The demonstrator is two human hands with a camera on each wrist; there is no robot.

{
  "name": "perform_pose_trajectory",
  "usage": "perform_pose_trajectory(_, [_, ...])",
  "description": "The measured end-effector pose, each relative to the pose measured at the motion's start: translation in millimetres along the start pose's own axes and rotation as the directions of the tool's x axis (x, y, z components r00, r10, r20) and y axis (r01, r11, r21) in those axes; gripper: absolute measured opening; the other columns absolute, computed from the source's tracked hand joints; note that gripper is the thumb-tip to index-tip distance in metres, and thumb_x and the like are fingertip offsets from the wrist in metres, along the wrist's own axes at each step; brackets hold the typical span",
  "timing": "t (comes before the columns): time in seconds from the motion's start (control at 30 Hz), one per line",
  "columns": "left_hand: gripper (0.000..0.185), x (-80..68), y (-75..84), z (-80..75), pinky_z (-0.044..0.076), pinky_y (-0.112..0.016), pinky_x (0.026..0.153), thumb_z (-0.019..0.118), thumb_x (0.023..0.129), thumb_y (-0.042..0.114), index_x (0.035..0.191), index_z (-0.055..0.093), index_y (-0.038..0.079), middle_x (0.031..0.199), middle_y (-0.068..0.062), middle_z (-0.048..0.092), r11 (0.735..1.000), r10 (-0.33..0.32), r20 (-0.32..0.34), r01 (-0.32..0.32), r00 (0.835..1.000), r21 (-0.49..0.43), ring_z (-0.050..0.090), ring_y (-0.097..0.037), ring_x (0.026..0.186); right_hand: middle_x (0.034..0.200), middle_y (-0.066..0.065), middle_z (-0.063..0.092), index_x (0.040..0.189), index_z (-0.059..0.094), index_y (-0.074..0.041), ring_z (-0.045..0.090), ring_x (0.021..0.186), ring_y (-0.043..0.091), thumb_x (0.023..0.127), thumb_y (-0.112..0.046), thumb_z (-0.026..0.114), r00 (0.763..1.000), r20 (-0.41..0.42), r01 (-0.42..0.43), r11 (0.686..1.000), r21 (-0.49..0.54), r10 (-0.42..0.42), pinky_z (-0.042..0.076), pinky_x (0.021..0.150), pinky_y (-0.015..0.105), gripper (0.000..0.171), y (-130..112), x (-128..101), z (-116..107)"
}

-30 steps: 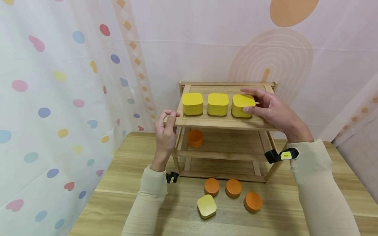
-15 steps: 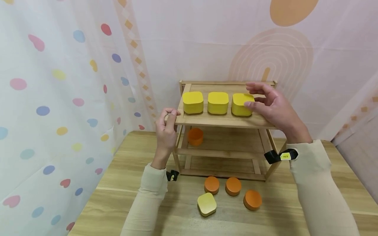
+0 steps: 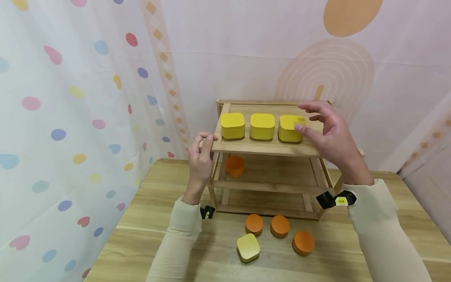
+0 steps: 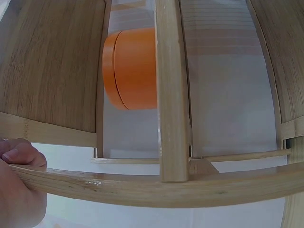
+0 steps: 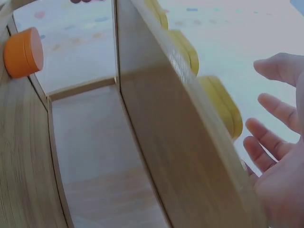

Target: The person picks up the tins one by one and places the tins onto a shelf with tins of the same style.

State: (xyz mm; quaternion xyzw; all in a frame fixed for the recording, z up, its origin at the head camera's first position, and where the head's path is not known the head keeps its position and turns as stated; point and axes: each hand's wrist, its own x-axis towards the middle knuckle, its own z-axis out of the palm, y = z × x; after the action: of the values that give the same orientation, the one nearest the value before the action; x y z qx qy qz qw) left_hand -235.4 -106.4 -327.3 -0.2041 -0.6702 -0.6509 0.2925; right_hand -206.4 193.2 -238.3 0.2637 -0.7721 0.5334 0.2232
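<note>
Three yellow square tins stand in a row on the top board of a wooden shelf rack (image 3: 264,148): the left tin (image 3: 233,126), the middle tin (image 3: 262,127) and the right tin (image 3: 290,128). My left hand (image 3: 201,160) grips the rack's front left corner, fingers curled at its edge. Beside the right tin, my right hand (image 3: 332,137) hovers with fingers spread and holds nothing; its thumb overlaps that tin in the head view. The right wrist view shows a gap between the fingers and the nearest yellow tin (image 5: 221,105). On the middle board sits an orange round tin (image 3: 235,167).
Before the rack, on the wood-grain table (image 3: 141,235), lie several low pieces: a left orange round one (image 3: 254,224), a middle orange one (image 3: 280,226), a right orange one (image 3: 303,243) and a pale yellow square one (image 3: 248,247). A patterned curtain (image 3: 243,58) hangs behind.
My right hand has let go of the right yellow tin and drawn back to the right, its fingers opening. My left hand keeps its grip on the rack corner.
</note>
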Motion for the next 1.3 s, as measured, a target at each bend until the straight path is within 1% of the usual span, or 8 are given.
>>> perform_pose_trajectory(0.1, [0.033, 0.0, -0.8, 0.6, 0.022, -0.024, 0.041, 0.042, 0.105, 0.027, 0.097, 0.058, -0.001, 0.052, 0.001, 0.032, 1.000, 0.004, -0.002, -0.004, 1.000, 0.005, 0.026, -0.013, 0.043, 0.124, 0.003, 0.057, 0.123, 0.062, 0.000, 0.046, 0.117, 0.019, 0.085, 0.010, 0.064, 0.997, -0.019, 0.074, 0.996, 0.049, -0.073, 0.036, 0.098, 0.029, 0.040, -2.7, -4.5, 2.6])
perform_pose_trajectory(0.2, [0.033, 0.3, -0.9, 1.6, 0.022, -0.024, 0.041, 0.042, 0.105, 0.026, 0.097, 0.058, -0.001, 0.053, 0.001, 0.032, 1.000, 0.007, -0.003, -0.007, 1.000, 0.009, 0.026, -0.012, 0.043, 0.119, 0.006, 0.059, 0.117, 0.061, 0.010, 0.049, 0.116, 0.022, 0.081, 0.016, 0.062, 0.988, -0.043, 0.152, 0.980, 0.129, -0.147, 0.037, 0.096, 0.030, 0.037, -4.7, -8.8, 5.9])
perform_pose_trajectory(0.33, [0.032, 0.4, -0.4, 3.1, 0.022, -0.023, 0.042, 0.043, 0.104, 0.025, 0.096, 0.058, -0.002, 0.052, 0.001, 0.032, 1.000, 0.006, -0.004, -0.006, 1.000, 0.000, 0.026, -0.011, 0.043, 0.117, 0.007, 0.062, 0.113, 0.057, 0.019, 0.051, 0.113, 0.023, 0.078, 0.020, 0.060, 0.977, -0.053, 0.214, 0.960, 0.178, -0.208, 0.039, 0.096, 0.031, 0.035, -7.8, -15.2, 8.8])
perform_pose_trajectory(0.53, [0.031, 0.9, -0.8, 3.2, 0.022, -0.022, 0.042, 0.044, 0.104, 0.023, 0.096, 0.059, -0.003, 0.052, 0.002, 0.032, 1.000, 0.008, -0.012, -0.008, 1.000, -0.001, 0.026, -0.011, 0.044, 0.116, 0.010, 0.063, 0.113, 0.059, 0.015, 0.054, 0.112, 0.024, 0.079, 0.020, 0.062, 0.961, -0.027, 0.273, 0.934, 0.229, -0.275, 0.041, 0.096, 0.029, 0.034, -11.2, -25.0, 14.0])
perform_pose_trajectory(0.77, [0.032, 1.5, -1.7, 1.9, 0.022, -0.022, 0.042, 0.044, 0.104, 0.024, 0.095, 0.058, -0.004, 0.052, 0.003, 0.031, 1.000, 0.012, -0.011, -0.012, 1.000, -0.006, 0.026, -0.010, 0.043, 0.119, 0.010, 0.061, 0.119, 0.063, 0.000, 0.053, 0.111, 0.023, 0.078, 0.021, 0.066, 0.951, 0.033, 0.290, 0.923, 0.252, -0.308, 0.041, 0.097, 0.028, 0.046, -11.9, -38.9, 23.9])
perform_pose_trajectory(1.0, [0.032, 1.8, -0.3, 1.8, 0.024, -0.022, 0.042, 0.044, 0.104, 0.024, 0.095, 0.059, -0.003, 0.053, 0.003, 0.034, 1.000, 0.015, -0.016, -0.015, 1.000, 0.000, 0.028, -0.011, 0.043, 0.122, 0.011, 0.060, 0.116, 0.057, 0.015, 0.053, 0.114, 0.022, 0.077, 0.019, 0.066, 0.921, 0.091, 0.336, 0.890, 0.308, -0.379, 0.041, 0.098, 0.031, 0.040, -10.0, -49.6, 34.9])
perform_pose_trajectory(1.2, [0.033, 1.9, -0.2, 0.3, 0.023, -0.022, 0.043, 0.043, 0.104, 0.024, 0.096, 0.058, -0.004, 0.053, 0.003, 0.031, 1.000, 0.012, -0.013, -0.012, 1.000, -0.002, 0.026, -0.011, 0.043, 0.124, 0.012, 0.059, 0.117, 0.056, 0.015, 0.052, 0.121, 0.023, 0.079, 0.017, 0.067, 0.901, 0.126, 0.344, 0.860, 0.378, -0.416, 0.040, 0.107, 0.030, 0.040, -6.7, -57.5, 45.2])
perform_pose_trajectory(1.3, [0.033, 1.9, -0.2, 0.0, 0.022, -0.022, 0.043, 0.043, 0.104, 0.025, 0.096, 0.058, -0.003, 0.053, 0.003, 0.030, 1.000, 0.013, -0.012, -0.013, 1.000, 0.008, 0.025, -0.011, 0.043, 0.125, 0.010, 0.059, 0.118, 0.057, 0.012, 0.052, 0.122, 0.023, 0.080, 0.016, 0.067, 0.895, 0.142, 0.342, 0.854, 0.392, -0.424, 0.041, 0.106, 0.030, 0.040, -3.9, -61.0, 49.5])
